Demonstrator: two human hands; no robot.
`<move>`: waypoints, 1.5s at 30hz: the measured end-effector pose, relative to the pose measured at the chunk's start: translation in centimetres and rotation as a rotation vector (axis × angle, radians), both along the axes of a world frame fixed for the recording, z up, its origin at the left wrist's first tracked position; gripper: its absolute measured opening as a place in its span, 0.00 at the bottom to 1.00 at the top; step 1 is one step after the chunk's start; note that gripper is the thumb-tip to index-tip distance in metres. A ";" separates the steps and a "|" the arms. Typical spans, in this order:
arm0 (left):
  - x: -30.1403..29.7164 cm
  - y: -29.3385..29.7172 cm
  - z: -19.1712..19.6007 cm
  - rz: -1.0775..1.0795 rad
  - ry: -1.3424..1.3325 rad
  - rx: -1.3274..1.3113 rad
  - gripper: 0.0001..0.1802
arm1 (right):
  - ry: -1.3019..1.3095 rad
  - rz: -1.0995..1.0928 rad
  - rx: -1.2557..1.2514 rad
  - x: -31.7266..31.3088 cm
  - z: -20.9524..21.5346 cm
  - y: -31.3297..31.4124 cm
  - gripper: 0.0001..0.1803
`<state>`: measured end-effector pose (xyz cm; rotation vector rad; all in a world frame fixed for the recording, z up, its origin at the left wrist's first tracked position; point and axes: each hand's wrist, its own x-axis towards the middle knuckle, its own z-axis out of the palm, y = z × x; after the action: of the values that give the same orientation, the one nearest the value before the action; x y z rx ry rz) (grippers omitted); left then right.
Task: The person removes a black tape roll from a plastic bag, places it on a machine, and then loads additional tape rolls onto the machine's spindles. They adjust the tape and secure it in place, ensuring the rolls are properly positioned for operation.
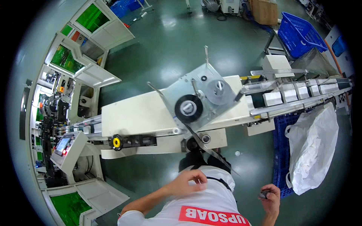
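My left hand (188, 183) hovers in front of my white shirt at waist height, its fingers loosely bent with a gap to the thumb; I see nothing in it. Out to the right, my right hand (271, 201) is closed around a small dark object (264, 194), too small to name. Ahead stands a metal reel plate (169, 94) carrying a black ribbon roll (188, 109) and a clear disc (219, 92). A dark ribbon strip (200, 142) runs from beside the roll toward me, its end hanging loose near my waist. Neither hand touches it.
A conveyor (290, 107) bearing white cartons stretches right from the cream machine cover (132, 113). A control panel (67, 147) and cabinets with open doors stand left. At right are a white sack (313, 150), a blue pallet (281, 162) and a blue basket (299, 35).
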<state>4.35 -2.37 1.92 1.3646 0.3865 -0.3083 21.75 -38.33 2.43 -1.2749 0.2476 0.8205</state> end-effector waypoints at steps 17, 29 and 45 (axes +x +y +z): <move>2.1 -15.7 -0.5 -0.161 -0.052 -0.402 0.28 | -0.372 0.215 -0.052 -4.9 3.5 -0.3 0.20; -7.5 -18.3 -1.8 0.399 -0.132 -0.589 0.19 | -0.471 0.481 -0.021 -13.0 2.3 3.3 0.20; -13.7 -16.1 4.1 0.562 -0.003 0.039 0.18 | -1.052 0.612 0.006 7.5 1.7 19.0 0.22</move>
<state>-9.38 -18.45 6.01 1.2365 0.7540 0.1675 29.29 -19.35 4.16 -1.6323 -1.0227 0.5384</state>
